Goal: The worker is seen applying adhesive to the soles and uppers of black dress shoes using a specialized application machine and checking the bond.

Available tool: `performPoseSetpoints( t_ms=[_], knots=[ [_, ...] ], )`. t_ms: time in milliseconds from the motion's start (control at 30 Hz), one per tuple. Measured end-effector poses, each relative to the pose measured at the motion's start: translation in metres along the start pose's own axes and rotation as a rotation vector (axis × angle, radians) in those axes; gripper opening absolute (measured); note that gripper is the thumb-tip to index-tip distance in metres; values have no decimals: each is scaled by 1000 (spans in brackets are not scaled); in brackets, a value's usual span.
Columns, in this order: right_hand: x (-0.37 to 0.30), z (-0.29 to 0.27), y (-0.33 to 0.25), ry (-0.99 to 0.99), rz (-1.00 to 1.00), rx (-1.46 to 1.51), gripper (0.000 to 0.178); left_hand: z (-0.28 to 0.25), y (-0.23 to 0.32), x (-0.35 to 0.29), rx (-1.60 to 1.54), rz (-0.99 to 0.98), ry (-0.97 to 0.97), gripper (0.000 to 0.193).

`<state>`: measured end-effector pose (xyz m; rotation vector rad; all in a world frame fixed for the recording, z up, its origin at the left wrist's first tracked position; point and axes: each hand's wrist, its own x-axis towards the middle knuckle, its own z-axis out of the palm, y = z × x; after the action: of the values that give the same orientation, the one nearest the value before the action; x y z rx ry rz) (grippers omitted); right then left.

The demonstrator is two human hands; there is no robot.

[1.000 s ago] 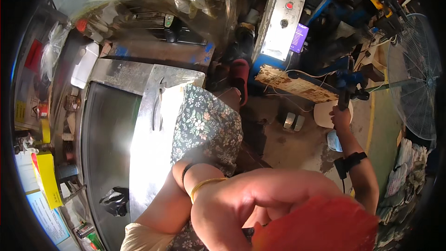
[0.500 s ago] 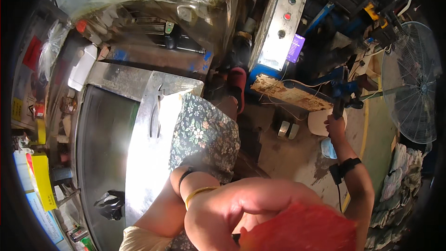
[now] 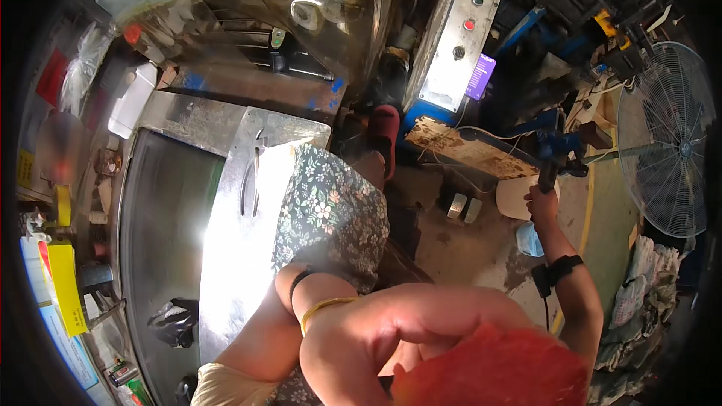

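My right hand point(image 3: 543, 201) is closed around a dark upright handle point(image 3: 547, 174) below a blue machine fitting point(image 3: 553, 143). A black strap point(image 3: 564, 267) with a cable circles my right forearm. My left hand point(image 3: 421, 323) is raised very close to the camera at the lower edge, its arm bent, with a black band and a gold bracelet point(image 3: 325, 311) at the wrist. Its fingers look bent. A blurred red patch point(image 3: 489, 368) covers their ends, so I cannot make out a held object. Dark floral cloth point(image 3: 331, 210) drapes across my lap.
A shiny metal table point(image 3: 233, 278) lies at left, with a black plastic bag point(image 3: 174, 322) beside it. Ahead stands a control panel point(image 3: 451, 53) with buttons. A large fan point(image 3: 681, 143) and piled cloths point(image 3: 643, 286) are at right. A blue mask point(image 3: 529, 239) lies on the floor.
The view has shifted slightly. The red patch near my left hand sits a little farther right, and a faint blur appears at far left. My right hand stays on the handle.
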<state>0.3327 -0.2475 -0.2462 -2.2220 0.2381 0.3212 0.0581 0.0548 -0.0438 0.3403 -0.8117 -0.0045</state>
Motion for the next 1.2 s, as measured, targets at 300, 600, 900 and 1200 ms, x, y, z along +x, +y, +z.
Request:
performPoseSetpoints(
  t_ms=[300,600,900,1200],
  knots=[
    [38,-14,51,56,-16,-55,20,-3,17,-6,187,111,-79,67],
    [-11,108,-41,-410,-284,-153,19,116,78,-97,197,311,395,84],
    [-162,215,-117,-727,-543,-273,19,211,55,-210,508,679,1035,64],
    [-177,196,-112,-755,-560,-313,20,205,53,-215,523,729,865,49]
  ],
)
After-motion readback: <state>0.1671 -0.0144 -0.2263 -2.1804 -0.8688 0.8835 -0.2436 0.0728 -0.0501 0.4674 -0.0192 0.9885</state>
